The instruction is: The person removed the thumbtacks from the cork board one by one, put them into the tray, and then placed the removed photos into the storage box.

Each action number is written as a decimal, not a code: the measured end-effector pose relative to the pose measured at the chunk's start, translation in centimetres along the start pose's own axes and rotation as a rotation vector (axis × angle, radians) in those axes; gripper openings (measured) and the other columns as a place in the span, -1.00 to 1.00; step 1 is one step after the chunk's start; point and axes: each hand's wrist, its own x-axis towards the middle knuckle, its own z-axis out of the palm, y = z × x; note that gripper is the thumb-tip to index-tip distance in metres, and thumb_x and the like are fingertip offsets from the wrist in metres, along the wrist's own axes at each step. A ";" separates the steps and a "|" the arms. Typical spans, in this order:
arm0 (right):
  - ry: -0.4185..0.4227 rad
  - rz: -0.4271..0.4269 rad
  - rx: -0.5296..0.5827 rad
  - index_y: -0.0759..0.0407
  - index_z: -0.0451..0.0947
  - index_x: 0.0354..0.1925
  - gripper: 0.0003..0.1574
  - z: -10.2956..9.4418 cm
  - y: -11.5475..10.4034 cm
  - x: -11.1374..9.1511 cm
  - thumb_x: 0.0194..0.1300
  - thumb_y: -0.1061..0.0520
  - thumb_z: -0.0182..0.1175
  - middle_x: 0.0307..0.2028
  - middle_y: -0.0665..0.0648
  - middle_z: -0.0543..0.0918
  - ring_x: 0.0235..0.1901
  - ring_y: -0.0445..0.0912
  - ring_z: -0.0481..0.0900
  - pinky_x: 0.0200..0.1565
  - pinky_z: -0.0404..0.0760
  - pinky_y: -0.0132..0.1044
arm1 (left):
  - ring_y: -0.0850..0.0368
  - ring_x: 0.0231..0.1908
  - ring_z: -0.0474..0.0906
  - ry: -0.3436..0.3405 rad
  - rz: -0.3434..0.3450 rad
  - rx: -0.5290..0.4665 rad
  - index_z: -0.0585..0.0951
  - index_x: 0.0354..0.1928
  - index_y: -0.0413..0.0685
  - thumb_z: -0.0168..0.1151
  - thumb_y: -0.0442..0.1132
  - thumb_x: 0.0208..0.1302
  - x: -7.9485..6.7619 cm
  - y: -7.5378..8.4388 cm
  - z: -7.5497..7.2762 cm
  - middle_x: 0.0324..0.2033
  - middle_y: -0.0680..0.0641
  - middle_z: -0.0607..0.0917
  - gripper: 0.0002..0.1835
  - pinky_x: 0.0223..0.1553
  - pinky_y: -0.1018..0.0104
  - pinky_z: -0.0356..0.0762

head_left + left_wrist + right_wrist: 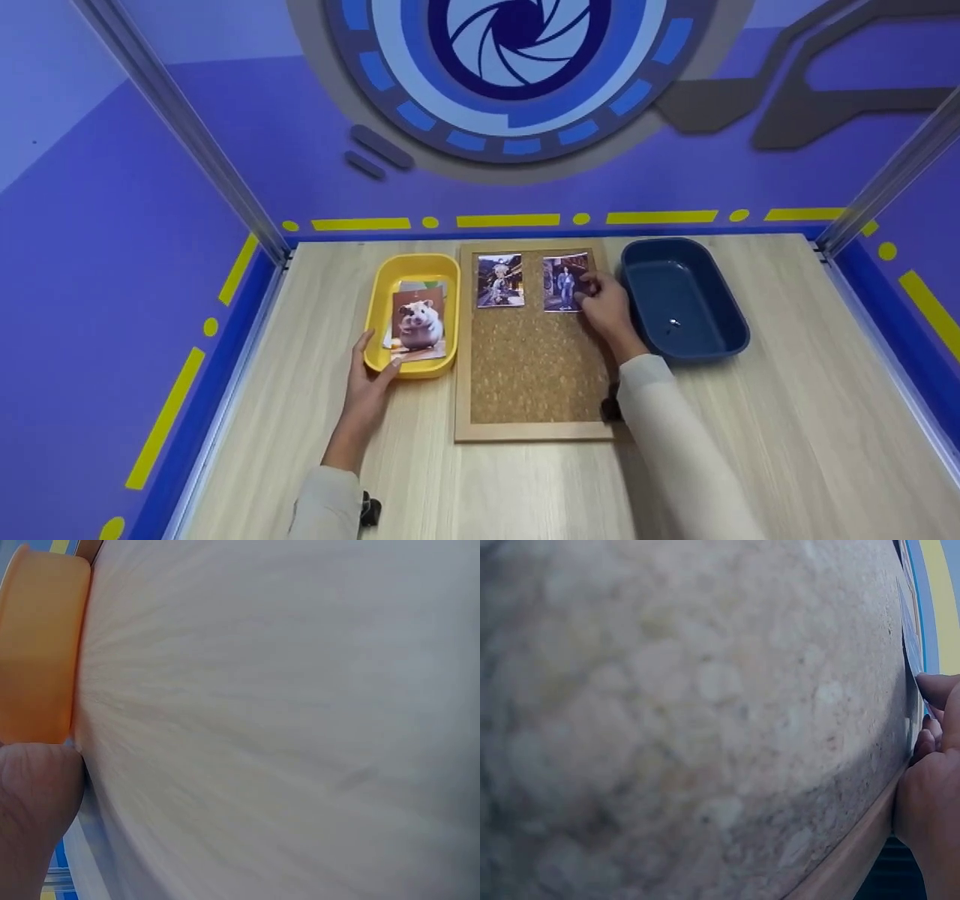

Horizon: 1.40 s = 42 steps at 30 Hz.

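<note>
My left hand (365, 394) holds the near left corner of a yellow plastic tub (377, 322), its thumb at the near rim. Inside the tub lies a hamster photo (420, 326) on top of other pictures. Between the tubs is a wood-framed corkboard (536, 367). A photo of a standing figure (500, 283) lies at its upper left. At the upper right, my right hand (609, 311) pinches the right edge of a second photo (561, 281). That photo's edge (910, 637) stands slightly off the cork in the right wrist view. Whether a pin is between the fingers is hidden.
To the right of the board stands a dark blue tub (652, 300) with a few small shiny bits (673, 324) in it. Everything rests on a light wooden table (795, 405). A purple panel (525, 199) closes off the back, with side panels left and right.
</note>
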 end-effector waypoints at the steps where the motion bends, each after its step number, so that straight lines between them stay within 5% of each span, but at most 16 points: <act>1: 0.002 0.000 0.005 0.27 0.61 0.17 -0.60 0.0 0.0 0.0 0.38 0.33 0.27 -0.11 0.21 0.54 -0.04 0.07 0.51 0.04 0.46 -0.16 | -0.01 0.75 -0.17 0.001 0.002 0.000 0.03 0.68 0.53 0.26 0.00 0.55 0.0 0.0 0.0 0.75 0.04 -0.04 -0.16 0.75 -0.11 -0.17; 12: 0.002 -0.019 0.004 0.29 0.64 0.13 -0.64 -0.2 -0.1 -0.2 0.39 0.30 0.29 -0.20 0.18 0.52 -0.10 0.08 0.51 -0.03 0.42 -0.18 | 0.00 0.74 -0.11 -0.005 0.025 -0.043 0.04 0.68 0.44 0.27 -0.07 0.56 0.0 -0.2 0.0 0.74 0.00 0.01 -0.16 0.75 -0.09 -0.10; 35: -0.001 -0.003 0.024 0.29 0.61 0.16 -0.63 -0.2 0.0 -0.2 0.41 0.29 0.27 -0.14 0.22 0.53 -0.04 0.09 0.51 0.02 0.43 -0.16 | -0.01 0.75 -0.15 -0.011 -0.002 -0.007 0.03 0.67 0.56 0.26 0.01 0.55 0.1 -0.1 0.0 0.75 0.05 -0.03 -0.16 0.75 -0.15 -0.17; 42: 0.008 -0.024 -0.029 0.27 0.63 0.15 -0.63 -0.1 0.3 0.1 0.40 0.27 0.29 -0.20 0.17 0.52 -0.12 0.05 0.50 -0.03 0.42 -0.20 | -0.03 0.74 -0.10 0.000 0.017 -0.009 0.02 0.70 0.43 0.28 -0.03 0.55 0.1 0.0 0.1 0.74 0.01 0.00 -0.13 0.74 -0.12 -0.12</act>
